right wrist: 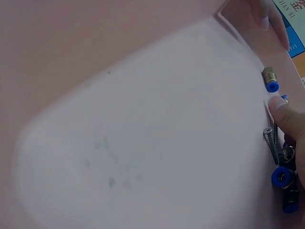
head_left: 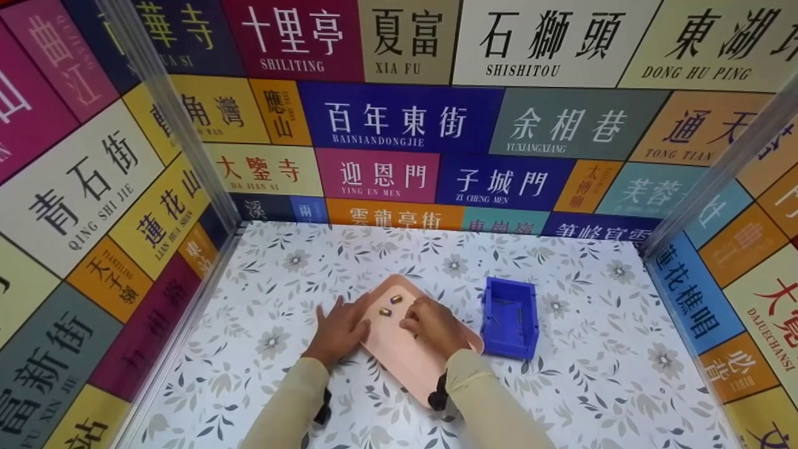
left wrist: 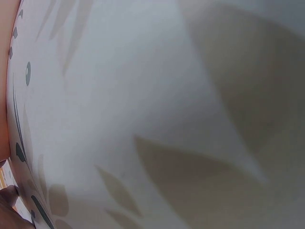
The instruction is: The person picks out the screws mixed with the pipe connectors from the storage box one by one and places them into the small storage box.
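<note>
A pink tray (head_left: 399, 349) lies at a slant on the table. At its left edge, my left hand (head_left: 336, 333) rests with fingers spread and the thumb over the rim. My right hand (head_left: 433, 324) is low over the tray, fingers bent downward. Two small brass fittings (head_left: 385, 311) lie just left of it. In the right wrist view, one fitting (right wrist: 270, 79) shows a blue collar. Screws (right wrist: 269, 138) and several more blue-collared fittings (right wrist: 282, 176) lie by the right thumb (right wrist: 283, 114). The other right fingers are hidden, so I cannot tell what they pinch.
A blue plastic bin (head_left: 510, 318) with several screws inside stands right of the tray. The table (head_left: 268, 374) has a white floral cover. Walls with coloured sign panels (head_left: 399, 118) enclose the back and sides, with clear posts at the corners.
</note>
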Available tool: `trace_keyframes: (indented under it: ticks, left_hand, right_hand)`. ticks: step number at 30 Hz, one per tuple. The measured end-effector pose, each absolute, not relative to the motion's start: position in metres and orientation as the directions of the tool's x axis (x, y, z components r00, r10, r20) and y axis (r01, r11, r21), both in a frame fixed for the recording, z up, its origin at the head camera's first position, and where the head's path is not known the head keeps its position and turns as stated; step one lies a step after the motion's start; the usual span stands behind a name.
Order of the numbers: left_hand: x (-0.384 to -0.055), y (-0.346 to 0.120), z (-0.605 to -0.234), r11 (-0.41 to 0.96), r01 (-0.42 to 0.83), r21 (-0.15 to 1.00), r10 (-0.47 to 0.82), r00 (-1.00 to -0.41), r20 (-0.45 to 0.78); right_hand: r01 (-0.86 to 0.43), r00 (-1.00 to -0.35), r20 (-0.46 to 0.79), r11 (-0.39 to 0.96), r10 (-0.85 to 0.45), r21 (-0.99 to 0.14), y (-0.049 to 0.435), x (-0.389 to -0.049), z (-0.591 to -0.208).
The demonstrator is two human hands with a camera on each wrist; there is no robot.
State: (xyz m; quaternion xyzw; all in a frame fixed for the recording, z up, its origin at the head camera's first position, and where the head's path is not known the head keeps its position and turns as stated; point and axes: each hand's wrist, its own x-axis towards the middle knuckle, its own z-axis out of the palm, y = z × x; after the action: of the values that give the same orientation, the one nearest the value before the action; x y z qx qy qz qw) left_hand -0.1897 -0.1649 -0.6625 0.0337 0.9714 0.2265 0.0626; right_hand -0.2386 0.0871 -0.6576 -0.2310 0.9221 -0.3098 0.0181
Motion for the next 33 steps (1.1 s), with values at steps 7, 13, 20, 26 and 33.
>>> trace_keyframes:
  ticks: [7, 13, 20, 26, 33]
  left_hand:
    - [-0.189, -0.165, -0.665, 0.895, 0.036, 0.445, 0.090, -0.991, -0.102]
    - [-0.189, -0.165, -0.667, 0.894, 0.038, 0.446, 0.084, -0.993, -0.085]
    - [-0.189, -0.164, -0.666, 0.895, 0.019, 0.445, 0.065, -0.994, -0.090]
    - [-0.188, -0.165, -0.663, 0.892, 0.021, 0.452, 0.077, -0.991, -0.107]
    - [-0.189, -0.166, -0.664, 0.891, 0.040, 0.452, 0.090, -0.992, -0.089]
  right_hand:
    - [-0.352, -0.902, 0.055, 0.654, -0.429, -0.669, 0.089, -0.236, -0.651]
    - [-0.386, -0.896, 0.093, 0.660, -0.433, -0.645, 0.089, -0.237, -0.647]
    - [-0.380, -0.907, 0.106, 0.681, -0.409, -0.625, 0.089, -0.236, -0.644]
    - [-0.434, -0.887, 0.153, 0.672, -0.436, -0.601, 0.087, -0.237, -0.646]
    - [-0.505, -0.847, 0.231, 0.586, -0.479, -0.634, 0.084, -0.239, -0.646]
